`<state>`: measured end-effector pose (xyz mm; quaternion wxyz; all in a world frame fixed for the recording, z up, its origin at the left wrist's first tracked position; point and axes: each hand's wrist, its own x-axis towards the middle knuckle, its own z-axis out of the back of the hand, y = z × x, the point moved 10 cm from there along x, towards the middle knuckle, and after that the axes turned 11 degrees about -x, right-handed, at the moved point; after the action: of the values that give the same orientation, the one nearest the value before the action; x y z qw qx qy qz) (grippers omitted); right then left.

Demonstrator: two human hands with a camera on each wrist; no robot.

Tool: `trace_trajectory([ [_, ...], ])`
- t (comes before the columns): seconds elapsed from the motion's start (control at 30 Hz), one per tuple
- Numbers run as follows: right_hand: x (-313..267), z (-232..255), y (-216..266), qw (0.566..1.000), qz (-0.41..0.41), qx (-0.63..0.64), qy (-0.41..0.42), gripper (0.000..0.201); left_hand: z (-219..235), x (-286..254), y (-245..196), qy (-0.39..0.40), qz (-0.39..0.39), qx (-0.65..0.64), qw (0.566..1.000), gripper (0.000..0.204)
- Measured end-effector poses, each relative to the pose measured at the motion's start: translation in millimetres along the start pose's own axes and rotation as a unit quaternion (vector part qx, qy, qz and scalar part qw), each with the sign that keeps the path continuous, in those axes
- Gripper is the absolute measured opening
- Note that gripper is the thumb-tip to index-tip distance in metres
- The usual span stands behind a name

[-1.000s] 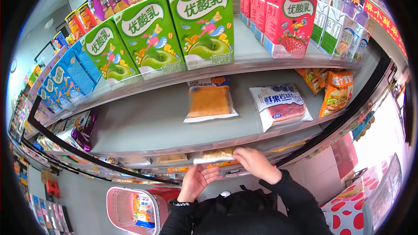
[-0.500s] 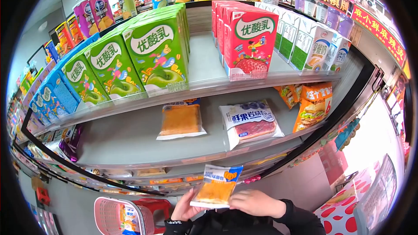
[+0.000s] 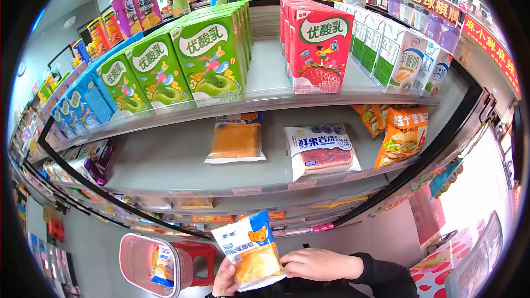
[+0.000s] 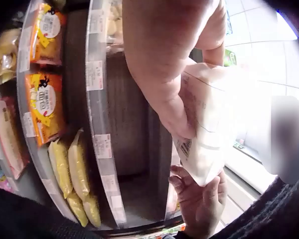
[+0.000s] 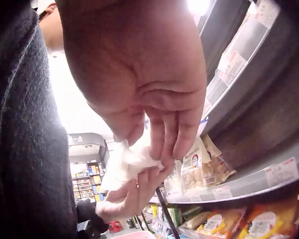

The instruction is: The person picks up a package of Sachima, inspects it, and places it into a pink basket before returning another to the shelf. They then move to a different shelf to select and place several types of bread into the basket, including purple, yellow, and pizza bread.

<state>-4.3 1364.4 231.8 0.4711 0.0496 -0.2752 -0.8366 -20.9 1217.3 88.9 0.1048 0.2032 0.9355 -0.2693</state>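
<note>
A packaged bread [image 3: 258, 258] in a clear, white and blue wrapper with a bear picture is tilted up in front of the body. My left hand [image 3: 224, 279] grips its lower left side, thumb on the front. At the lower right corner my right hand [image 3: 321, 264] pinches the wrapper. Seen from the left wrist, the pale back of the pack [image 4: 207, 119] lies between both hands. A similar bread pack [image 3: 236, 140] rests on the shelf ahead, beside a blueberry-labelled bread pack [image 3: 323, 152].
The shelf [image 3: 160, 174] curves across the front, with green drink cartons [image 3: 207, 66] and a red strawberry carton [image 3: 319, 55] above. A pink basket [image 3: 146, 284] holding a snack pack stands lower left, by a red stool [image 3: 199, 259]. Orange burger packs [image 3: 400, 138] sit at right.
The bread pack has come from the lower shelf toward the body and been tilted upright. My left hand, open and empty-palmed earlier, now grips it; my right hand stays at its right side.
</note>
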Motion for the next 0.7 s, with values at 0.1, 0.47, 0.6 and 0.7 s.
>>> trace_trajectory([
  [0.1,5.4,9.8,-6.1,0.988,-0.038,0.147,-0.020,0.033,-28.8,-5.1,-26.6,0.008,-0.048,0.020,0.999,0.079],
  [0.47,71.3,87.3,-39.1,0.877,-0.112,0.409,-0.228,0.073,-197.7,36.2,-146.1,0.179,-0.052,0.226,0.956,0.048],
  [0.6,85.1,114.4,-76.9,0.878,-0.129,0.346,-0.303,0.064,-218.1,77.7,-167.4,0.190,-0.020,0.351,0.917,0.040],
  [0.7,88.5,124.7,-93.1,0.901,-0.173,0.255,-0.306,0.064,-213.1,105.3,-178.5,0.154,-0.019,0.491,0.857,0.043],
])
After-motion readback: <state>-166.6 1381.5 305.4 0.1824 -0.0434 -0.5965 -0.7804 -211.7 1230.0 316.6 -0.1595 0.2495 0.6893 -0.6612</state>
